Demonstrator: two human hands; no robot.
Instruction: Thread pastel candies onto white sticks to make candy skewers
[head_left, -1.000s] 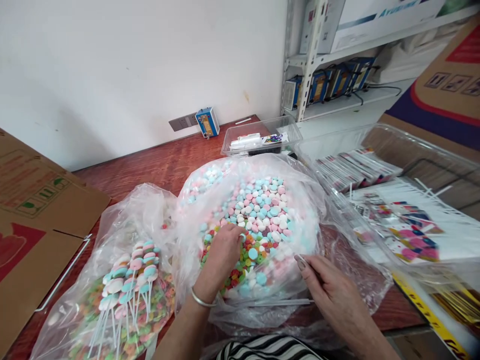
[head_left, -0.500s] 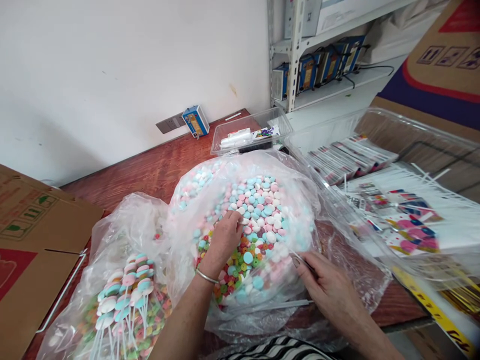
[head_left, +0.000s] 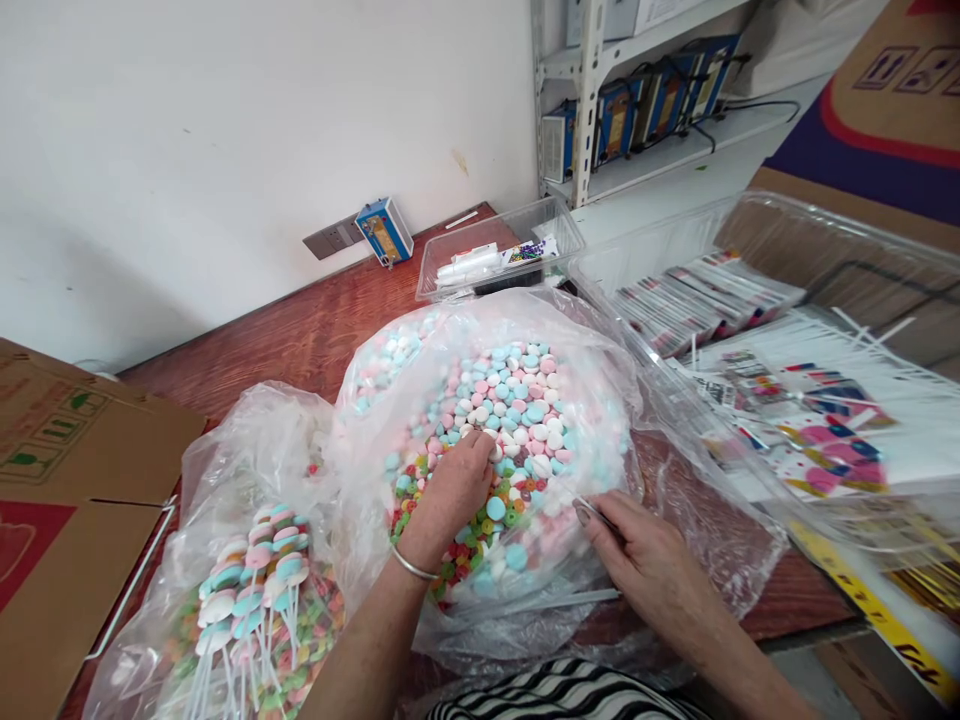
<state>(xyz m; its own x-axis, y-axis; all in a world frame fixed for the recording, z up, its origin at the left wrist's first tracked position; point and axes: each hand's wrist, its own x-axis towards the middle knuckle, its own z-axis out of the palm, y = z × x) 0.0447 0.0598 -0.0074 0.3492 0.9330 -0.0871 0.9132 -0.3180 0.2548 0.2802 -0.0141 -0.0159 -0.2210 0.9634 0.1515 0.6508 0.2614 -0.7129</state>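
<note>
left hand pinching round candies | right hand apparently gripping thin stick

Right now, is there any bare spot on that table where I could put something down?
Bare wood shows behind the two bags, between the big candy bag and the wall socket, left of the clear tray. The near edge is crowded: the left hand is in the candy, the right hand is beside it, the lollipop bag and cardboard box fill the left.
</note>
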